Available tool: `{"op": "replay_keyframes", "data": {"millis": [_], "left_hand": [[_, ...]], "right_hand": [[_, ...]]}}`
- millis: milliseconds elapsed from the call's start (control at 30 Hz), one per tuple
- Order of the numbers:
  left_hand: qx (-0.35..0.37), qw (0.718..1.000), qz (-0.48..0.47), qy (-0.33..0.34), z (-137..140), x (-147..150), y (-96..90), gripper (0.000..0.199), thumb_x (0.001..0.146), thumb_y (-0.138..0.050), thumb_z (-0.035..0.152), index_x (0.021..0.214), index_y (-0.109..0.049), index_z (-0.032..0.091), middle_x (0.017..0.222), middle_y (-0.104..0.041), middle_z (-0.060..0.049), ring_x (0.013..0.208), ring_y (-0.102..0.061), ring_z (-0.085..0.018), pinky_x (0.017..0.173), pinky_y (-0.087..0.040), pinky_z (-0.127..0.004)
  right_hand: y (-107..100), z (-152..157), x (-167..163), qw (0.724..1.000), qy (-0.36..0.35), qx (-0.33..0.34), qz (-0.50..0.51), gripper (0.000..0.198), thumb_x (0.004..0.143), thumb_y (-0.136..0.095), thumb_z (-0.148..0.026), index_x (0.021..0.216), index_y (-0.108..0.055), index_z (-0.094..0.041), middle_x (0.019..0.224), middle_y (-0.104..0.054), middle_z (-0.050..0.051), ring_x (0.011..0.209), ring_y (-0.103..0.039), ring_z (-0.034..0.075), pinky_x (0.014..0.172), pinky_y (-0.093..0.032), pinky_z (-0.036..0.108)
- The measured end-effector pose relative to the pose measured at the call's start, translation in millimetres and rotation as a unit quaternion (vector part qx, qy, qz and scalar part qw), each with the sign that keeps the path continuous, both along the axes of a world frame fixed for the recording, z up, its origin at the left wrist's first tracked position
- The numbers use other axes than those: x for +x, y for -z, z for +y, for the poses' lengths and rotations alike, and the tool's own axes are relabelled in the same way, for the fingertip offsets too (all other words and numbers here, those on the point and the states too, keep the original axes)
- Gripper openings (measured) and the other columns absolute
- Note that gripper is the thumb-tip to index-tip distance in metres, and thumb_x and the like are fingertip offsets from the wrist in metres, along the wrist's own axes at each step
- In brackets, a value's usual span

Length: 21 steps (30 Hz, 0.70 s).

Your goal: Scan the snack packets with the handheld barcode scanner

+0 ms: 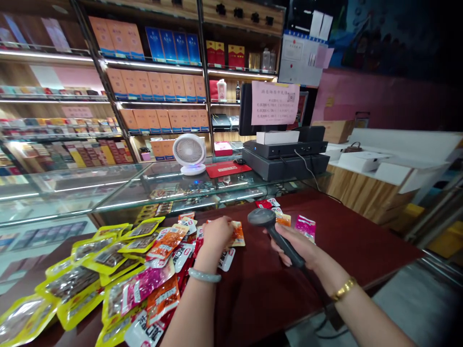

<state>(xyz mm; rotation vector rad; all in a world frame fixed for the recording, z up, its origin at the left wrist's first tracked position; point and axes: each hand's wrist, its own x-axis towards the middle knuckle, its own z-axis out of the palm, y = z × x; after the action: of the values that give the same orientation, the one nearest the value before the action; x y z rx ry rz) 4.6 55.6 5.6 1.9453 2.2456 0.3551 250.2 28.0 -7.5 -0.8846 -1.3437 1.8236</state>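
From the head view I see my left hand [217,233] lying on a small orange packet [238,233] near the middle of the dark red table [361,241], fingers curled down over its left edge, so the hand is closed lightly on the packet rather than spread wide; a pale bangle [204,275] sits on that wrist. My right hand [294,246] is wrapped around the handle of a black scanner [269,224], gripping it firmly, with the scanner's head tilted up and to the left, just beside the orange packet but not touching it as far as I can tell. A gold bracelet [343,288] circles the right wrist. To the left of my left hand lies a loose heap of snack packets [144,270], yellow ones toward the near left, orange, pink and white ones closer to the hand, many overlapping. To the right and far side of the scanner lie a few more, among them a pink packet [306,226] and a red one [264,204], well apart from the heap. Beyond the table runs a glass counter [108,188] with a white fan [189,153] on it, and to the right of the fan a black register [285,156] with a pink notice [275,102] on its screen. Shelves [155,86] of boxed goods fill the far wall.
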Motion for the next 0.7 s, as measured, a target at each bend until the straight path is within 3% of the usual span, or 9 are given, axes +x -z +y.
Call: {"op": "replay_keyframes", "data": {"millis": [100,233,333,467,567,700], "left_hand": [[-0.045,0.997,0.057,0.02,-5.0,-12.9,-7.3,0.034,0.085,-0.047,0.033,0.101,-0.076,0.033,0.103,-0.074,-0.009,0.104,-0.064,-0.032,0.091,-0.041,-0.046],[-0.03,0.994,0.104,0.023,-8.7,-16.4,-5.6,0.028,0.077,-0.059,0.04,0.098,-0.076,0.039,0.111,-0.07,-0.008,0.112,-0.055,-0.035,0.094,-0.037,-0.05],[-0.015,0.992,0.126,0.017,-10.5,-12.7,-1.9,0.024,0.075,-0.062,0.039,0.093,-0.078,0.036,0.114,-0.068,-0.009,0.116,-0.051,-0.034,0.097,-0.035,-0.051],[0.022,0.986,0.167,0.018,-8.4,-0.3,-5.5,0.028,0.079,-0.059,0.042,0.094,-0.078,0.026,0.12,-0.067,-0.013,0.124,-0.048,-0.035,0.101,-0.035,-0.049],[0.041,0.984,0.169,0.036,9.4,21.6,-14.7,0.035,0.083,-0.055,0.046,0.1,-0.076,0.023,0.114,-0.069,-0.015,0.118,-0.054,-0.035,0.096,-0.041,-0.048],[0.031,0.979,0.131,0.15,68.3,66.7,-13.3,0.03,0.088,-0.049,0.031,0.102,-0.075,0.025,0.104,-0.072,-0.012,0.101,-0.065,-0.027,0.088,-0.047,-0.036]], "right_hand": [[6.2,11.8,9.0,0.997,-0.075,-0.005,-0.025,0.047,0.091,-0.051,-0.06,0.107,-0.058,-0.015,0.056,-0.057,-0.005,0.033,-0.052,0.009,0.035,-0.043,0.018],[2.3,38.4,28.7,0.986,-0.168,-0.005,-0.002,0.045,0.091,-0.055,-0.055,0.109,-0.058,-0.015,0.064,-0.063,0.0,0.044,-0.063,0.013,0.04,-0.048,0.02],[-5.7,62.7,46.1,0.981,-0.195,-0.008,0.0,0.043,0.09,-0.059,-0.051,0.113,-0.057,-0.014,0.069,-0.064,0.001,0.043,-0.062,0.012,0.04,-0.049,0.021],[-2.9,86.6,62.7,0.973,-0.23,-0.023,0.026,0.048,0.086,-0.062,-0.055,0.11,-0.057,-0.014,0.062,-0.059,-0.003,0.034,-0.052,0.008,0.033,-0.04,0.018],[7.6,93.6,70.3,0.971,-0.223,-0.02,0.084,0.043,0.086,-0.061,-0.055,0.103,-0.058,-0.015,0.06,-0.057,-0.004,0.032,-0.044,0.006,0.031,-0.035,0.017],[15.1,96.2,80.4,0.973,-0.193,-0.026,0.127,0.041,0.088,-0.057,-0.056,0.085,-0.058,-0.015,0.056,-0.054,-0.004,0.029,-0.039,0.005,0.031,-0.036,0.018]]}}
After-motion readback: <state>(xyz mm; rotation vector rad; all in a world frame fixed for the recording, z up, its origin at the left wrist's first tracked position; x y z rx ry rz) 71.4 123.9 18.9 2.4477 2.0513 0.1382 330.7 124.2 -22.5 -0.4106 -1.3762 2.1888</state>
